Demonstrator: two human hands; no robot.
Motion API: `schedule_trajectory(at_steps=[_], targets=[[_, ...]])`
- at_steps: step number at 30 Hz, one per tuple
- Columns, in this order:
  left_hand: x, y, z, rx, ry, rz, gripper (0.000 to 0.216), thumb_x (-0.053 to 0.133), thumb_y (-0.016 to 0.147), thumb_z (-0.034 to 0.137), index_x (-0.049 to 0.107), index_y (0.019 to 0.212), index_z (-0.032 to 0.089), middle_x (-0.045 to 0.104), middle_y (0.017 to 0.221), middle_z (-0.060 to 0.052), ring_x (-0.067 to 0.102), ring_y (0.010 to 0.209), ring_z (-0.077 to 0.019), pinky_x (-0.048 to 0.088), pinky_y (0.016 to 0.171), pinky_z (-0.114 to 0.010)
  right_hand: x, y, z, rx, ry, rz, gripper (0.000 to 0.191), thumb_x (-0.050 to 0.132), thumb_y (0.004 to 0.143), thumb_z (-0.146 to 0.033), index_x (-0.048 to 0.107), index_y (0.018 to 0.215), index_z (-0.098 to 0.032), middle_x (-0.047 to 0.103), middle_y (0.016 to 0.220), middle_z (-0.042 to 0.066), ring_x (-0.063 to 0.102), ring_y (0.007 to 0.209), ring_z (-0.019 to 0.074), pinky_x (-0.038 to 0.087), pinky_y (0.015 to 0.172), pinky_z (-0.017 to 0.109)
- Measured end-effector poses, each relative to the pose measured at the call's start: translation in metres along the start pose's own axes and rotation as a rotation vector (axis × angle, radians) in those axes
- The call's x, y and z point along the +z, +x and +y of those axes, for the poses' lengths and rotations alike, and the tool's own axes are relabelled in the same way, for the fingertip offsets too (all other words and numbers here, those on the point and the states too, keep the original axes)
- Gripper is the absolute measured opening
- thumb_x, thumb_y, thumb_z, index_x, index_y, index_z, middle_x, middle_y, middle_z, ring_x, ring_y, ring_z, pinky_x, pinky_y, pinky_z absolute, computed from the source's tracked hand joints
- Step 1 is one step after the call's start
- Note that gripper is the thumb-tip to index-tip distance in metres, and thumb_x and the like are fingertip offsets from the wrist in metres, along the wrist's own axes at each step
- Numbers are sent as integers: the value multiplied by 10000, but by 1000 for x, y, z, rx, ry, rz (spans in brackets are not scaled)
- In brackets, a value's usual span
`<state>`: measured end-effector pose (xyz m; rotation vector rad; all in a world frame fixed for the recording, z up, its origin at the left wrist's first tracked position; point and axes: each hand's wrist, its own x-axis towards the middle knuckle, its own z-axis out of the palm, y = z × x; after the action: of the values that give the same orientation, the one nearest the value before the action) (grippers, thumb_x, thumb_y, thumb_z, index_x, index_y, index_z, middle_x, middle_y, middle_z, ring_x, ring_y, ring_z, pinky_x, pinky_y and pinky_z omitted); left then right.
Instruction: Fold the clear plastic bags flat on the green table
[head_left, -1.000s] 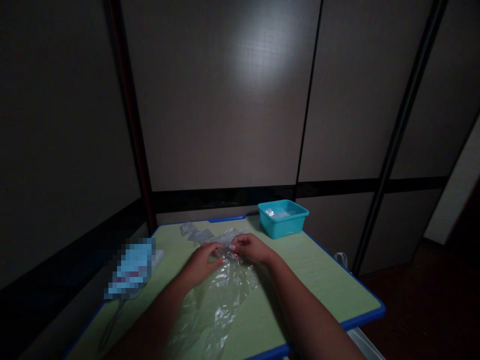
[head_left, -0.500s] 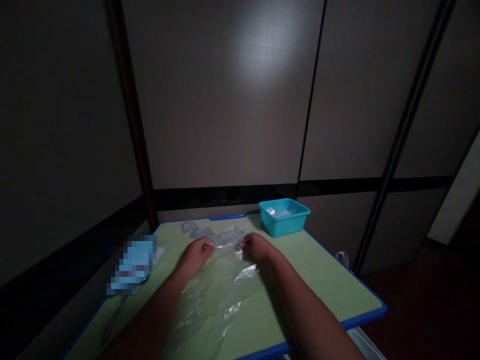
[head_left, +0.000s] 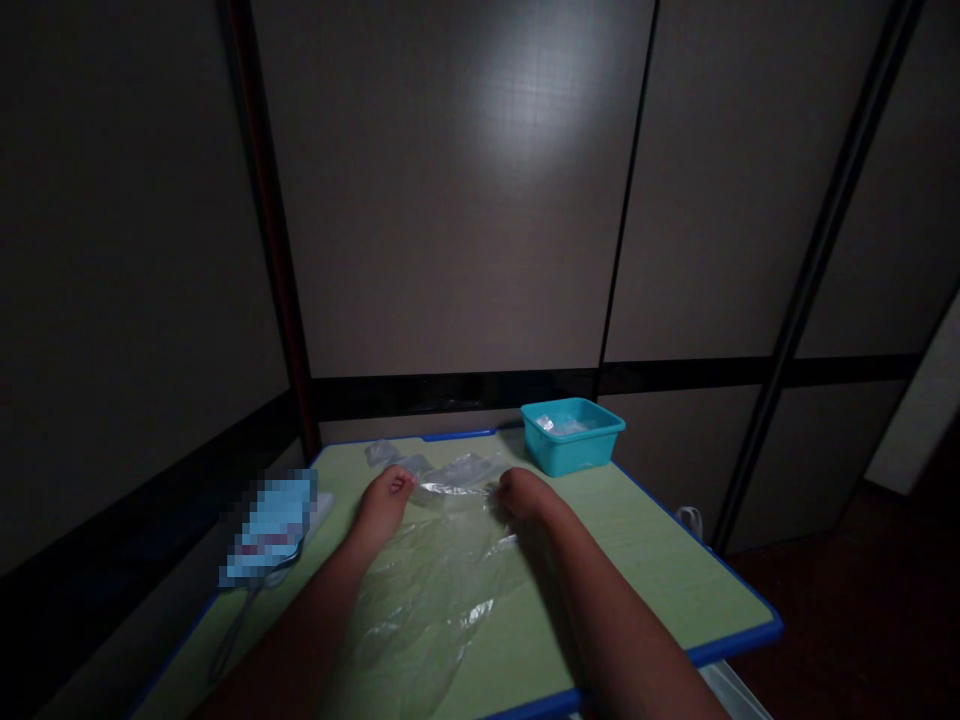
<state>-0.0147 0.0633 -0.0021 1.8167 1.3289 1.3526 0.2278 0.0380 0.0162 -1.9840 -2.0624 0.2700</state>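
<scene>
A clear plastic bag [head_left: 431, 590] lies spread over the green tabletop, its near part reaching toward the front edge. My left hand [head_left: 386, 500] pinches the bag's far edge on the left, fingers closed. On the right, my right hand [head_left: 523, 493] grips the same edge with curled fingers. Between the two hands the edge is stretched into a shiny band. Just beyond them, crumpled whitish plastic [head_left: 469, 467] rests on the table; I cannot tell whether it belongs to the same bag.
A turquoise basket [head_left: 574, 450] with clear plastic inside stands at the back right of the blue-edged table [head_left: 660, 570]. At the left lies a blurred-out blue item [head_left: 274, 525] with a strap [head_left: 232, 635]. Dark wardrobe panels [head_left: 450, 220] rise behind the table.
My hands have moved farther apart, the left one to the left and the right one slightly right. The bag's edge between them is pulled wider and straighter.
</scene>
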Motion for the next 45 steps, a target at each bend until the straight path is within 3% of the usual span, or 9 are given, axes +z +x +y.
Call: schedule_trajectory(at_steps=[4,10,16,19,24,29,35,39,45], targets=[[5,0,1,-55,-165,-53,266,508,692,457,505,730,194,620,690,-3,604,694,-178,454,658,-289,3,3,3,26,-10,28,217,524,716,-270,676,786,-132,669,857,137,602,742,198,371,584,242],[1,0,10,71,-31,130,242,518,708,439,528,781,208,606,777,-15,584,753,-179,455,734,-313,6,9,13,120,8,71,170,538,718,-247,654,758,-129,662,843,147,612,766,217,392,597,252],[5,-22,29,302,116,-344,218,531,751,394,611,852,218,638,920,-32,574,914,-193,432,845,-315,3,9,12,128,99,279,278,573,723,-282,565,964,-144,614,959,139,575,864,219,413,703,286],[8,-30,27,351,212,-510,443,618,693,437,578,1089,241,545,1210,-57,472,1132,-221,339,988,-349,-2,10,4,10,486,427,219,524,773,-308,533,935,-161,602,855,81,568,786,182,432,720,311],[6,-30,21,283,320,-700,731,612,668,535,402,1299,234,340,1402,-68,274,1293,-243,219,1068,-379,-4,3,-11,-151,1389,-77,330,406,844,-480,521,915,-179,574,723,19,563,615,132,487,670,349],[3,-31,22,256,499,-823,966,629,562,639,267,1363,238,203,1445,-77,149,1327,-289,143,1072,-451,4,0,-14,-67,1634,-405,452,283,866,-562,492,951,-170,595,739,39,605,669,135,487,697,318],[3,-32,24,237,578,-904,993,602,552,675,222,1372,264,111,1460,-69,61,1339,-292,58,1059,-513,9,6,-13,146,1697,-410,593,117,828,-657,375,1110,-203,595,819,71,632,738,173,479,626,305],[1,-33,27,207,620,-934,1025,587,548,691,179,1381,254,59,1465,-78,23,1339,-294,55,1046,-539,8,14,-6,266,1685,-220,599,133,828,-659,378,1104,-188,588,866,91,632,756,174,470,607,286],[-5,-37,30,197,651,-913,1057,619,507,685,194,1376,260,49,1465,-95,25,1338,-299,39,1041,-547,7,18,6,167,1786,-289,585,155,828,-653,436,994,-168,602,884,121,635,805,192,480,599,278]])
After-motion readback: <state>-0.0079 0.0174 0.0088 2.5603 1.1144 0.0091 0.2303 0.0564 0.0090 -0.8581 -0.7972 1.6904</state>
